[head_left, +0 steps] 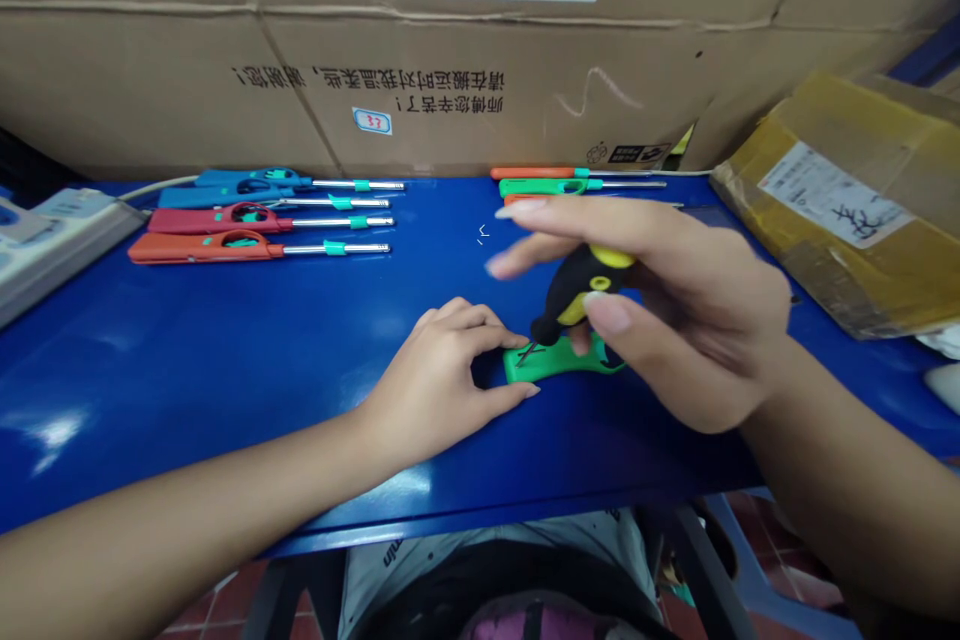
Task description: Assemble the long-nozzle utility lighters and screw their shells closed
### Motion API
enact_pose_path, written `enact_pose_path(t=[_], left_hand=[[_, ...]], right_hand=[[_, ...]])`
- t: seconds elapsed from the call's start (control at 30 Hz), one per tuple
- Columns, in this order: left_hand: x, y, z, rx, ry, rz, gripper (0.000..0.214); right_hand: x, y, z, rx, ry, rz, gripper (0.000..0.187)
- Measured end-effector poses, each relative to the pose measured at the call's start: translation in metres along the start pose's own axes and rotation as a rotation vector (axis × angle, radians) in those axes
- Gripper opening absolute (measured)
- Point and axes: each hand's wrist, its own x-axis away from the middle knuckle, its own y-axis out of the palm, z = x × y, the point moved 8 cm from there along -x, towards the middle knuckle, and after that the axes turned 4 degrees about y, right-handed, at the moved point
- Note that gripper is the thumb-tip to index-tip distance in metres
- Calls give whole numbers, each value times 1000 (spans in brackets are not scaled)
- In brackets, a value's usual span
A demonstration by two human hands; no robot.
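A green long-necked lighter (559, 360) lies on the blue table (300, 360), its end gripped between the thumb and fingers of my left hand (450, 370). My right hand (690, 310) holds a short screwdriver (574, 295) with a black and yellow handle. The screwdriver is tilted, and its thin shaft points down at the end of the green lighter. Whether the tip is seated in a screw, I cannot tell. Part of the lighter is hidden under my right hand.
Several lighters, one of them orange (206, 248), lie in a row at the back left. More, including a green one (540, 187), lie at the back right. A power strip (60, 235) is on the left, a taped carton (847, 200) on the right. A large cardboard box (420, 60) stands behind.
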Motion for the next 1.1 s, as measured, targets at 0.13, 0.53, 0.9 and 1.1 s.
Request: enact_pose_path(t=[0.13,0.53,0.9,1.1], left_hand=[[0,0,0,-9,-10,-24,28],[1,-1,0,-25,20,25,27],[0,0,-1,13,-19,0,30],[1,-2,1,-8,8,16,26]], right_hand=[[-1,-7,-12,100,-158,114,40],[0,-9,-10,161,-164,155,32],[-3,-2,-9,136,-149,93,33],[-2,-2,-6,82,-92,96,21]])
